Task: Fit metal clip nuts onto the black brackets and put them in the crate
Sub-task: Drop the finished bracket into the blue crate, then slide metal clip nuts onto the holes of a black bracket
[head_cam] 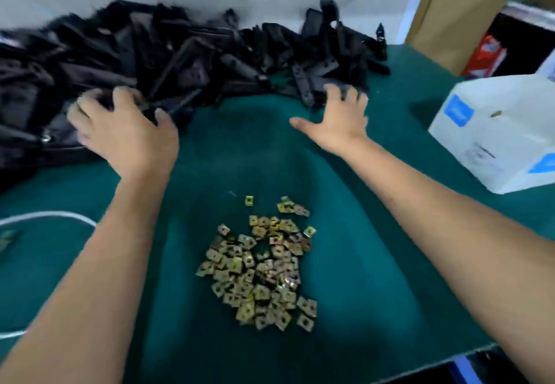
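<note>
Green mat [375, 248]: both hands spread on bracket pile [180, 53]; white box [495, 137] right.

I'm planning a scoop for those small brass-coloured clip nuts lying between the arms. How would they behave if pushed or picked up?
The clip nuts look like flat, thin stamped squares, so they would probably slide rather than roll on the green mat. They lie loose and overlapping, so a push would likely scatter them. Being small and flat, single ones may be fiddly to pinch.

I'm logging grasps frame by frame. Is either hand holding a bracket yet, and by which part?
Neither clearly. The left hand rests, fingers spread, on the bracket pile; the right hand reaches open toward it.
</note>
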### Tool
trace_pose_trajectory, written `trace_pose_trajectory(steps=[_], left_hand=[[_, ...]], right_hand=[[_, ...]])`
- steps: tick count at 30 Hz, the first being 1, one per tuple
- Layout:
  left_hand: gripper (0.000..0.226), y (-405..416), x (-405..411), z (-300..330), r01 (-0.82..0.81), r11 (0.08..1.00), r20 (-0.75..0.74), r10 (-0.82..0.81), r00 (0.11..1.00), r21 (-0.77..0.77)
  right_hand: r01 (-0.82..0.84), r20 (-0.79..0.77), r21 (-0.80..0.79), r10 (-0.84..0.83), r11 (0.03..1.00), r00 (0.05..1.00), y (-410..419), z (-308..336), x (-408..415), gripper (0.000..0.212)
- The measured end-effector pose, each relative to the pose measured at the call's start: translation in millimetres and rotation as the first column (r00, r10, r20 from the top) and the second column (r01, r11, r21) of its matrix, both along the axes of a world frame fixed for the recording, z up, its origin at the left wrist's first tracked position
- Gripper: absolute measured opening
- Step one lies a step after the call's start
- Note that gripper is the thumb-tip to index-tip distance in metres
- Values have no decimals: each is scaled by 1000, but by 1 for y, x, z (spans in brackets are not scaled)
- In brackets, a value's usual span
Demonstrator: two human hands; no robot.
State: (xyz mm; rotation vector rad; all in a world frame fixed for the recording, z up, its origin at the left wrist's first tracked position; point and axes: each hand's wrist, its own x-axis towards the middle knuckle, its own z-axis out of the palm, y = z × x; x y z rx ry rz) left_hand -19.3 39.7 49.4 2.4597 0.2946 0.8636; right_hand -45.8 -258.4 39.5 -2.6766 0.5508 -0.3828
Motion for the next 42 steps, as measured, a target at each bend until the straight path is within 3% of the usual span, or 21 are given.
trace_pose_trajectory(steps=[3,6,9,12,14,18,23,26,28,32,35,37,40,42], left_hand=[[61,50,34,-8,-175,984,-118,177,977,23],[75,81,78,-13,-177,984,-282,170,944,3],[75,95,111,-21,-147,989,-414,144,899,25],[73,83,127,-25,-113,991,-397,130,909,66],[71,65,131,-24,-98,993,-373,116,921,65],[62,36,127,-19,-109,992,-335,83,939,-59],[54,-5,105,-16,-12,987,-294,-37,955,-161],[55,-38,92,-14,65,979,-300,-121,946,-191],[57,-64,85,-12,101,971,-319,-169,933,-217],[62,-101,73,-14,179,963,-358,-243,901,-203],[66,-104,70,-12,223,957,-398,-281,873,-187],[69,-98,68,-10,275,935,-413,-347,842,-224],[63,-81,57,-6,347,853,-308,-476,823,-391],[52,-68,45,-4,374,844,-164,-461,872,-385]], right_hand=[[35,28,-29,-34,999,999,-8,3,49,105],[90,30,-41,-89,995,996,-29,12,97,101],[179,-41,0,-178,984,983,-57,17,136,101],[224,-210,112,-197,968,958,-69,16,165,104],[228,-232,126,-194,966,953,-59,12,180,110],[218,-106,183,-201,959,974,-25,3,187,119],[105,-126,231,-77,967,989,-9,2,170,100],[48,-61,439,-24,897,998,-6,11,155,83],[13,-24,565,1,825,1000,-4,17,145,84],[-71,40,648,59,759,997,11,27,120,78],[-107,153,633,11,767,988,17,32,104,68],[-110,203,553,-5,826,979,20,36,93,61],[-127,331,211,51,969,942,31,38,76,41],[-217,513,53,160,975,844,51,39,57,28]])
